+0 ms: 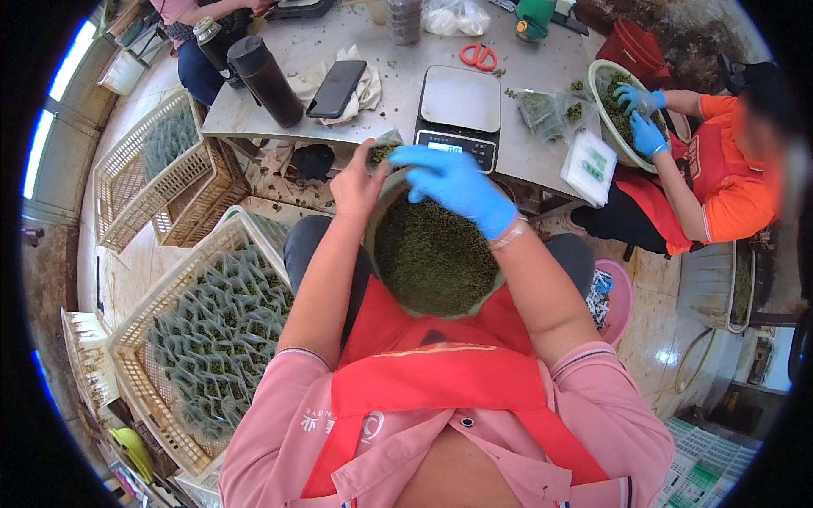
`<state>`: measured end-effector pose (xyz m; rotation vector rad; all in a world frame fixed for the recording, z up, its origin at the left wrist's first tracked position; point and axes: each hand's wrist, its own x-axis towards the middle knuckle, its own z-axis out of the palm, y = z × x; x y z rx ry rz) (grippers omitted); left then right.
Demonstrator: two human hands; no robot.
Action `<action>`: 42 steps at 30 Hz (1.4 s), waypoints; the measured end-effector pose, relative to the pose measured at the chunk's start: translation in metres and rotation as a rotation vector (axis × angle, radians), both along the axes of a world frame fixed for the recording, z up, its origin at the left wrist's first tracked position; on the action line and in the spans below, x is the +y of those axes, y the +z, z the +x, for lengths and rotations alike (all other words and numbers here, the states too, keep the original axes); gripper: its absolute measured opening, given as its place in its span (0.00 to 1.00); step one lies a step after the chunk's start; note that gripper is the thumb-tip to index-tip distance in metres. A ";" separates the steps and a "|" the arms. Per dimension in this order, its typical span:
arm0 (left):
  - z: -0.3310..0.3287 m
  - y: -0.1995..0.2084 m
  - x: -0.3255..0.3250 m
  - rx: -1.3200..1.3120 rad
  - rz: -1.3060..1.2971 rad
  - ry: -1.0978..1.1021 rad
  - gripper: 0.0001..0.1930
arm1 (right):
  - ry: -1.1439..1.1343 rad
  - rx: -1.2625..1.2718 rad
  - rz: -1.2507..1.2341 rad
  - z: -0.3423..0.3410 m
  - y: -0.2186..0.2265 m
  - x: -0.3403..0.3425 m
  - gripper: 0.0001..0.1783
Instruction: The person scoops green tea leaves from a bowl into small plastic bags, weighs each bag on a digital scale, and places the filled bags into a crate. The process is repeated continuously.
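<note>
My bare left hand (357, 184) is closed on a small clear plastic bag (385, 152) holding small green peppercorn-like pieces. Over the bag's mouth reaches my right hand (457, 188) in a blue glove. Its fingers stretch toward the bag, with the thumb apart from them, and I see nothing held in it. Beneath both hands, a round tub (373, 222) full of loose green pieces (436, 258) rests between my knees. Just beyond the hands, a digital scale (461, 100) stands at the table's near edge with a bare plate.
Left of me, a cream plastic crate (135, 339) holds rows of filled bags (220, 330); more crates (127, 203) stand behind. A dark flask (264, 80), phone (337, 89) and red scissors (479, 57) lie on the metal table (373, 38). A co-worker (703, 169) at right handles another tub (603, 106).
</note>
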<state>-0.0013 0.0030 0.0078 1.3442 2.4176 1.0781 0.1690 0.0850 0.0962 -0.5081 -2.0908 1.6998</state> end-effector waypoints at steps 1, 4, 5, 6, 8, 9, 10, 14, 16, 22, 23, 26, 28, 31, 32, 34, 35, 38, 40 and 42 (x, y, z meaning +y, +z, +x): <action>-0.005 -0.011 0.005 -0.074 0.052 0.050 0.28 | -0.117 0.094 -0.152 0.019 -0.004 0.015 0.19; -0.013 -0.013 0.005 -0.279 0.131 0.151 0.32 | -0.662 0.082 -0.137 0.069 -0.019 0.072 0.25; -0.014 -0.014 0.005 -0.296 0.142 0.170 0.33 | -0.770 0.028 0.043 0.084 -0.041 0.108 0.27; -0.018 -0.014 0.003 -0.307 0.150 0.197 0.34 | -0.759 -0.100 0.052 0.092 -0.051 0.135 0.29; -0.014 -0.001 0.000 -0.275 0.100 0.169 0.37 | -0.691 -0.212 -0.018 0.098 -0.063 0.179 0.33; -0.015 -0.001 -0.003 -0.217 0.132 0.157 0.34 | -0.692 -0.225 -0.034 0.103 -0.074 0.204 0.25; -0.015 0.007 -0.010 -0.270 0.136 0.151 0.30 | -0.701 -0.228 -0.026 0.102 -0.073 0.217 0.18; -0.036 0.015 -0.065 -0.737 0.509 0.095 0.23 | -0.750 0.061 0.059 0.068 -0.033 0.176 0.15; -0.049 0.033 -0.109 -0.765 0.627 0.163 0.22 | -0.669 0.097 0.102 0.050 -0.021 0.131 0.16; -0.115 0.052 -0.279 -0.231 0.438 0.619 0.23 | -0.430 -0.017 0.270 0.011 -0.075 0.067 0.21; -0.132 0.047 -0.324 -0.091 0.356 0.734 0.22 | -0.392 0.006 0.248 0.006 -0.083 0.061 0.21; -0.144 0.086 -0.442 0.088 0.262 1.056 0.24 | -0.449 0.015 0.214 0.024 -0.070 0.035 0.20; -0.155 0.091 -0.533 0.364 -0.060 1.292 0.28 | -0.461 -0.002 0.220 0.026 -0.048 -0.004 0.20; -0.169 0.106 -0.616 0.346 -0.322 1.466 0.27 | -0.341 -0.105 0.136 0.032 -0.057 -0.032 0.20; -0.173 0.098 -0.638 0.311 -0.352 1.451 0.27 | -0.268 -0.155 0.093 0.034 -0.067 -0.038 0.20; -0.188 0.068 -0.675 0.264 -0.405 1.401 0.26 | -0.173 -0.184 0.051 0.035 -0.084 -0.052 0.19; -0.190 0.048 -0.698 0.213 -0.486 1.340 0.26 | -0.138 -0.250 0.042 0.032 -0.083 -0.063 0.19; -0.192 0.012 -0.680 0.003 -0.683 1.134 0.25 | -0.137 -0.343 -0.079 0.036 -0.095 -0.081 0.18; -0.190 0.028 -0.650 -0.042 -0.862 1.104 0.25 | -0.087 -0.394 -0.002 0.044 -0.117 -0.086 0.17; -0.181 0.011 -0.680 -0.049 -0.744 1.041 0.25 | -0.050 -0.520 0.202 0.055 -0.145 -0.079 0.18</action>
